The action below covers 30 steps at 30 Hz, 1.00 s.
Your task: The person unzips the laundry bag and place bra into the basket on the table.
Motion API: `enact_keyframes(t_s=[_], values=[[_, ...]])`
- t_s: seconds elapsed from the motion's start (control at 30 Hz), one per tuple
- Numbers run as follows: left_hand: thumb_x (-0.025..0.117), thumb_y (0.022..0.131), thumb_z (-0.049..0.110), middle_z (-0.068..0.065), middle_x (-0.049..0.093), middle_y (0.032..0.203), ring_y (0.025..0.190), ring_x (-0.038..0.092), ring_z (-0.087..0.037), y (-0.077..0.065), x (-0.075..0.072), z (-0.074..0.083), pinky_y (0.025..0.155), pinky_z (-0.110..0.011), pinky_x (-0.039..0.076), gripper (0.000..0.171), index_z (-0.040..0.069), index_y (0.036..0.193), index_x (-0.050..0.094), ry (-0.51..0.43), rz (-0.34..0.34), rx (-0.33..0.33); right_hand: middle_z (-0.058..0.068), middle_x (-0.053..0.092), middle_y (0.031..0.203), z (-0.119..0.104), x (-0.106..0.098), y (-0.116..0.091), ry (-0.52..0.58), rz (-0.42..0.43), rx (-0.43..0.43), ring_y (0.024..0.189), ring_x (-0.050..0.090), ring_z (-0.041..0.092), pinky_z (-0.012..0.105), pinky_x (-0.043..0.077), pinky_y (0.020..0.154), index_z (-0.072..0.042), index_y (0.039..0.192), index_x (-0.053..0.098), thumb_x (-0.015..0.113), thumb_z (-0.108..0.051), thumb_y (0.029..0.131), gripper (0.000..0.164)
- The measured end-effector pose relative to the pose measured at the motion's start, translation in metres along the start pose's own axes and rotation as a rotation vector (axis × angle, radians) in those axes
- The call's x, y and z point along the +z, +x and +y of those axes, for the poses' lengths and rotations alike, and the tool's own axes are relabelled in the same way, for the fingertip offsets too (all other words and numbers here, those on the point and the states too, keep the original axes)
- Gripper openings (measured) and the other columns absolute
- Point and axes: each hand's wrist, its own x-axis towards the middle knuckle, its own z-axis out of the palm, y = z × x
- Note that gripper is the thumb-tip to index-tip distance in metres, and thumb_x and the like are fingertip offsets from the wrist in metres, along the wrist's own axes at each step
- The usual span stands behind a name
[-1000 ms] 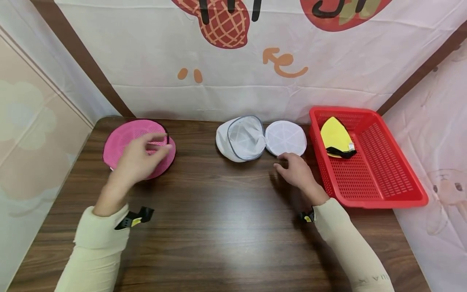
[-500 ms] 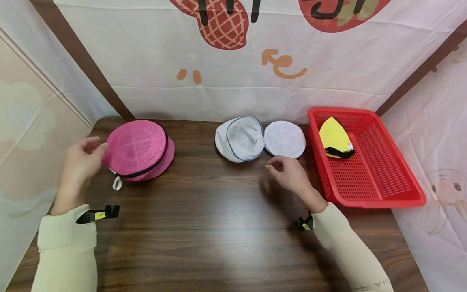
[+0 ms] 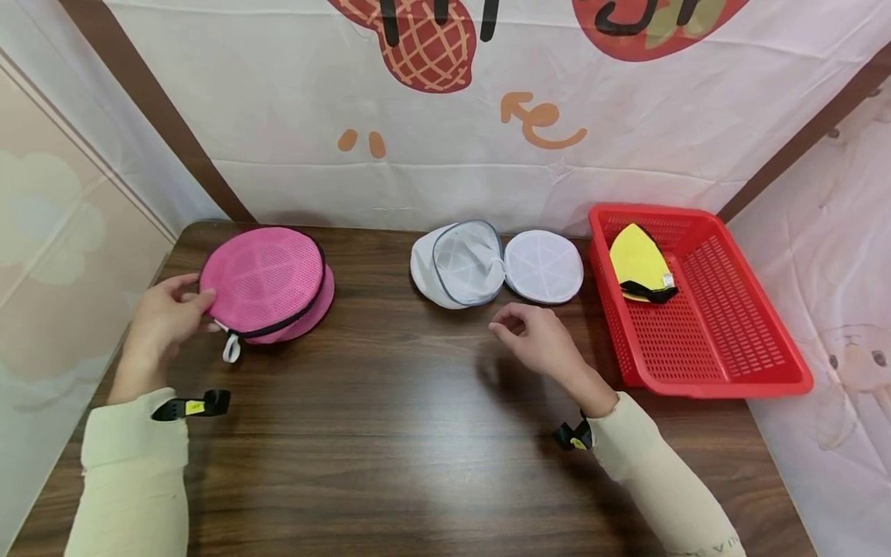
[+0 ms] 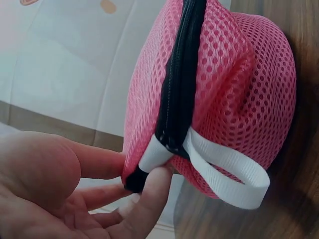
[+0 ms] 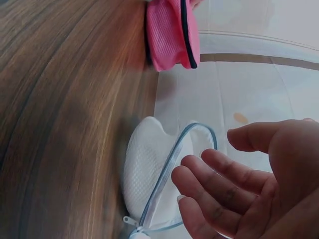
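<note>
A pink mesh laundry bag [image 3: 264, 278] with a black zipper band stands at the table's left back, its round lid lying over it. At the lid's left edge my left hand [image 3: 165, 313] pinches the rim between thumb and fingers, beside the white fabric loop [image 4: 229, 174]. My right hand [image 3: 539, 340] hovers over the table with relaxed fingers and nothing in them. Just beyond it lies a white mesh laundry bag [image 3: 459, 267] with blue-grey edging, its round lid [image 3: 544, 267] folded out flat to the right.
On the right stands a red perforated plastic basket [image 3: 724, 387]. Inside it, at the left back, lies a yellow cloth piece [image 3: 639, 259] with a black edge. A printed fabric sheet [image 3: 278, 116] hangs behind the brown wooden table [image 3: 390, 433].
My left hand first moved left off the top of the pink bag, then came back right to its left edge and took hold there. My right hand drifted slightly left and nearer.
</note>
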Motion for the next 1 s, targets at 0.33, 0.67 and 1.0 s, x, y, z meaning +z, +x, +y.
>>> enact_keyframes(t_s=[0.33,0.67,1.0], values=[[0.048,0.108,0.02,-0.008,0.057,0.102,0.062,0.067,-0.001,-0.006,0.011,-0.005,0.062,-0.026,0.062,0.063,-0.012,0.155,0.022,-0.022,-0.035,0.031,-0.003,0.072,0.087,-0.009,0.006,-0.003,-0.01,-0.042,-0.012,0.079,0.066,0.012,0.034,0.057,0.076,-0.012,0.097,0.074,0.072,-0.02,0.096,0.008],[0.048,0.108,0.016,-0.032,0.047,0.128,0.072,0.069,-0.004,-0.027,0.037,0.005,0.073,-0.033,0.063,0.065,-0.015,0.154,0.014,-0.135,-0.154,0.089,-0.004,0.071,0.086,-0.019,0.012,-0.007,-0.01,-0.074,-0.043,0.076,0.064,0.009,0.031,0.056,0.073,-0.014,0.097,0.075,0.072,-0.02,0.095,0.007],[0.045,0.107,0.004,-0.022,0.054,0.11,0.076,0.069,-0.006,-0.049,0.068,0.021,0.072,-0.032,0.063,0.063,-0.02,0.149,0.004,-0.27,-0.266,0.132,-0.009,0.07,0.082,-0.033,0.026,-0.01,-0.018,-0.118,-0.105,0.075,0.062,0.004,0.027,0.054,0.071,-0.016,0.095,0.075,0.072,-0.022,0.096,0.006]])
